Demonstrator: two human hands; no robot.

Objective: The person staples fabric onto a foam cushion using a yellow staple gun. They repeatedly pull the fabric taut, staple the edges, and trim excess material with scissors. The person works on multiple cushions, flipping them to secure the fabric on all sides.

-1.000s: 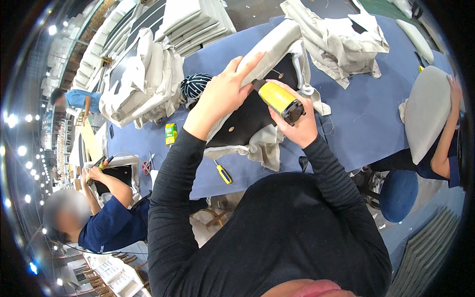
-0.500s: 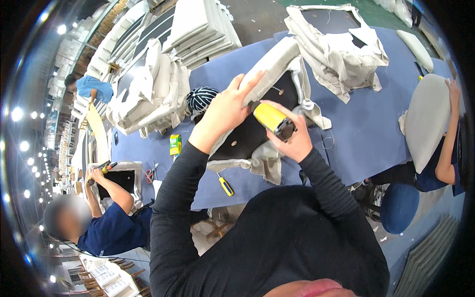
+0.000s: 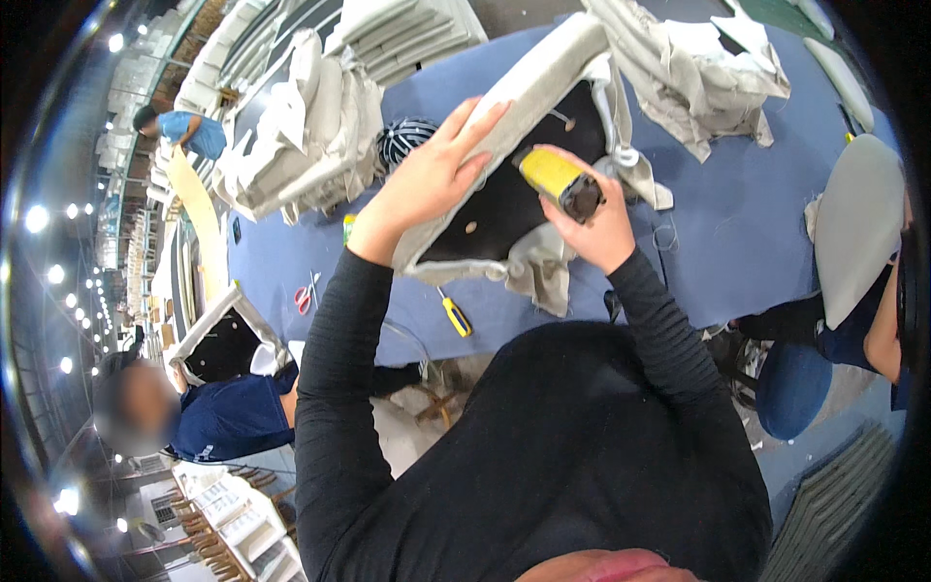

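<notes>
The right hand (image 3: 601,228) is wrapped round a yellow and black power tool (image 3: 551,173), its nose near the side of a pale cushion (image 3: 499,218). The cushion lies black side up on the blue table (image 3: 742,238). The left hand (image 3: 424,189) rests on its pale side, fingers stretched out. Small white marks on a dark blue shirt (image 3: 238,417) are too tiny to read. A green and yellow box (image 3: 349,226) peeks out by the left wrist, its inside hidden

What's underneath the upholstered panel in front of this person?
The blue tabletop shows around the upholstered panel, which appears to rest on it. Whatever is directly beneath is covered and cannot be seen. The left hand also hides part of the panel's pale rim.
</notes>
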